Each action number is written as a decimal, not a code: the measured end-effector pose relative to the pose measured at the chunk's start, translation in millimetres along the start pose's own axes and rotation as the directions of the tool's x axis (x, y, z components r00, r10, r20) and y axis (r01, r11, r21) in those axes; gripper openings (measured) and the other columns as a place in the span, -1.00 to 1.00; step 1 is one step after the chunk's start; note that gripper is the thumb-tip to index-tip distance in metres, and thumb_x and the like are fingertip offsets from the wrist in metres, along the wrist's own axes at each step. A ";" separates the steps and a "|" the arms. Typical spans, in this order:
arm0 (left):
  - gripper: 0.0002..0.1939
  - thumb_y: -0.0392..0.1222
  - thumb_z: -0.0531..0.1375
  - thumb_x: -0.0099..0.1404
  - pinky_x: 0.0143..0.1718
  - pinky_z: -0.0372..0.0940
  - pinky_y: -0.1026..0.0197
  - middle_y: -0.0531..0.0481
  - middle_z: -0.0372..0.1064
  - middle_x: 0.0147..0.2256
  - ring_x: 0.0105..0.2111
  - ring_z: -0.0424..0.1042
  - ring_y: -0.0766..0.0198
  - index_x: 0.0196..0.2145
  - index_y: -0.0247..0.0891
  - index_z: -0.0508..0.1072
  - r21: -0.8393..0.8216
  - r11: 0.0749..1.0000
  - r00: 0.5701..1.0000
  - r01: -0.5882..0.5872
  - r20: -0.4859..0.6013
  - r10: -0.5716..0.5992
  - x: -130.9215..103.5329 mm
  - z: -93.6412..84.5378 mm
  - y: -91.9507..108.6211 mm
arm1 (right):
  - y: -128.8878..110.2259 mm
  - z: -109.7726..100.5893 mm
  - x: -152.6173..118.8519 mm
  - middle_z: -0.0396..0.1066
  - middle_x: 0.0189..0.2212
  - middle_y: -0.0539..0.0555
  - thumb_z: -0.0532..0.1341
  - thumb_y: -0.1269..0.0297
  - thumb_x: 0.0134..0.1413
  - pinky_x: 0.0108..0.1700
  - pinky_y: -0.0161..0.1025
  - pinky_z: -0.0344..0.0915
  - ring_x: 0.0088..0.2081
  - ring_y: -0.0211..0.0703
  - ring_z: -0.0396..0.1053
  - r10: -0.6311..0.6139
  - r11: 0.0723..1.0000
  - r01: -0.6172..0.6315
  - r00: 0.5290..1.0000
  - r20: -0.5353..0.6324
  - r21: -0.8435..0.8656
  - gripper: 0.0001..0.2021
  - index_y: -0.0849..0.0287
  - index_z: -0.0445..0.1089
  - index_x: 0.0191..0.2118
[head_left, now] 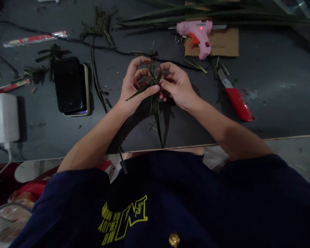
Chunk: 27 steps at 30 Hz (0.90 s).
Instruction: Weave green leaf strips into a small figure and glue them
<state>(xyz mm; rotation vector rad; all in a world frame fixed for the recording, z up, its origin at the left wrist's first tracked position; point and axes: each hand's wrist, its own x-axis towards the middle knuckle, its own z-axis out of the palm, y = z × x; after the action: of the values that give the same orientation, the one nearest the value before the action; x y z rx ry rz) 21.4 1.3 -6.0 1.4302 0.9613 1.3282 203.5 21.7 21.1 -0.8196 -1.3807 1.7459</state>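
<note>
Between my two hands is a piece woven from green leaf strips (155, 100), its long pointed ends hanging toward the table's front edge. My left hand (138, 84) holds it from the left, thumb laid across the strips and fingers curled behind. From the other side my right hand (177, 84) pinches a strip near the middle, with thumb and fingertips close together. Small loops of leaf stick up between the fingertips. Part of the weave is hidden behind the fingers.
A pink glue gun (200, 34) with a lit red light lies on cardboard (224, 43). To the right is a red-handled knife (239, 103). Stacked phones (69, 84), woven leaf pieces (100, 26), a black cable (80, 40) and a white box (2, 117) are leftward. Long leaves (222, 15) lie behind.
</note>
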 end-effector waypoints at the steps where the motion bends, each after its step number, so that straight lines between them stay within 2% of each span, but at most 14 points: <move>1: -0.18 0.28 0.55 -0.07 0.09 0.52 0.05 -0.01 0.46 0.12 0.19 0.46 0.01 0.09 0.11 0.37 -0.017 1.000 1.000 0.021 0.004 -0.020 0.4 0.2 0.8 | -1.4 -0.3 -0.1 0.39 -0.48 -0.21 0.52 -0.07 -0.09 -0.60 -0.46 0.24 -0.60 -0.47 0.33 0.018 1.000 -0.018 1.000 0.002 0.013 -0.43 0.05 0.22 -0.14; 6: -0.18 0.27 0.55 -0.09 0.14 0.51 0.03 -0.07 0.50 0.09 0.17 0.49 -0.01 0.10 0.12 0.42 -0.104 0.985 0.986 0.136 0.111 -0.124 0.9 0.6 5.7 | -10.7 -1.7 -0.8 0.31 -0.55 -0.22 0.58 0.04 -0.17 -0.69 -0.44 0.13 -0.64 -0.44 0.21 0.140 0.985 -0.147 0.987 0.077 0.088 -0.41 0.07 0.23 -0.17; 9: -0.24 0.31 0.50 -0.01 0.13 0.52 0.03 -0.08 0.52 0.04 0.13 0.52 0.00 0.10 0.10 0.44 -0.064 0.991 0.988 0.117 0.107 -0.110 0.5 1.2 5.9 | -11.6 -2.3 -0.9 0.28 -0.55 -0.22 0.57 0.07 -0.16 -0.71 -0.43 0.07 -0.65 -0.44 0.17 0.165 0.980 -0.173 0.983 0.082 0.100 -0.42 0.07 0.20 -0.18; 11: -0.25 0.33 0.48 0.02 0.12 0.51 0.03 -0.08 0.52 0.04 0.15 0.50 0.00 0.11 0.10 0.43 -0.007 0.998 0.995 0.066 0.073 -0.065 0.3 1.4 4.6 | -9.5 -1.0 -1.9 0.30 -0.52 -0.20 0.56 0.04 -0.15 -0.71 -0.41 0.10 -0.66 -0.44 0.18 0.095 0.993 -0.098 0.994 0.044 0.059 -0.42 0.06 0.20 -0.18; 13: -0.23 0.33 0.49 0.00 0.10 0.52 0.03 -0.07 0.51 0.04 0.16 0.49 -0.02 0.11 0.11 0.42 0.018 1.000 0.998 0.026 0.061 -0.027 -0.2 1.5 2.9 | -6.7 2.2 -4.3 0.34 -0.47 -0.16 0.54 -0.04 -0.13 -0.71 -0.39 0.15 -0.65 -0.43 0.20 -0.048 0.998 0.047 0.999 -0.022 -0.035 -0.44 0.04 0.20 -0.21; 16: -0.23 0.27 0.51 0.03 0.01 0.55 0.03 -0.02 0.51 -0.01 0.09 0.54 0.02 0.13 0.12 0.38 0.002 0.999 0.996 -0.051 0.079 0.050 -1.5 1.4 0.0 | -3.8 8.7 -9.4 0.38 -0.42 -0.10 0.48 -0.15 -0.06 -0.68 -0.38 0.23 -0.61 -0.40 0.25 -0.215 0.965 0.195 0.972 -0.098 -0.177 -0.49 0.04 0.21 -0.30; 19: -0.27 0.19 0.51 0.09 -0.11 0.56 0.11 0.03 0.49 -0.06 0.00 0.55 0.12 0.16 0.16 0.35 0.006 0.985 0.981 -0.170 0.094 0.168 -2.9 1.0 -3.1 | -3.0 13.2 -13.0 0.42 -0.39 -0.05 0.42 -0.22 0.00 -0.61 -0.34 0.35 -0.55 -0.35 0.31 -0.253 0.947 0.219 0.959 -0.128 -0.234 -0.52 0.05 0.27 -0.34; 21: -0.27 0.19 0.50 0.09 -0.13 0.56 0.13 0.02 0.48 -0.03 -0.01 0.54 0.12 0.17 0.17 0.36 0.050 0.979 0.979 -0.198 0.051 0.195 -3.8 1.0 -4.0 | -2.4 13.7 -13.3 0.46 -0.37 -0.04 0.38 -0.23 0.04 -0.51 -0.30 0.46 -0.51 -0.32 0.36 -0.255 0.941 0.216 0.958 -0.130 -0.259 -0.54 0.05 0.31 -0.34; 24: -0.30 0.23 0.47 0.11 -0.08 0.56 0.12 0.00 0.46 0.08 0.01 0.54 0.09 0.15 0.15 0.38 0.136 0.975 0.981 -0.177 -0.060 0.187 -5.0 1.7 -2.2 | 0.6 11.6 -11.2 0.50 -0.35 -0.03 0.33 -0.17 0.14 -0.32 -0.23 0.58 -0.45 -0.28 0.44 -0.255 0.931 0.216 0.962 -0.102 -0.293 -0.62 0.06 0.39 -0.33; 27: -0.30 0.29 0.44 0.13 0.06 0.52 0.09 -0.02 0.42 0.18 0.14 0.49 0.03 0.16 0.13 0.39 0.181 0.978 0.986 -0.106 -0.109 0.127 -6.0 4.0 3.0 | 6.1 8.9 -7.3 0.52 -0.32 -0.01 0.30 -0.06 0.20 -0.20 -0.19 0.61 -0.36 -0.24 0.50 -0.254 0.925 0.220 0.964 -0.074 -0.310 -0.71 0.06 0.44 -0.30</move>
<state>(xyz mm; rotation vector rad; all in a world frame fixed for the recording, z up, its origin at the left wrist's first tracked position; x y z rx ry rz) 24.5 -5.7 -4.6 1.5743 1.1104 1.4584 198.8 10.2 17.3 -0.8566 -1.6175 1.3038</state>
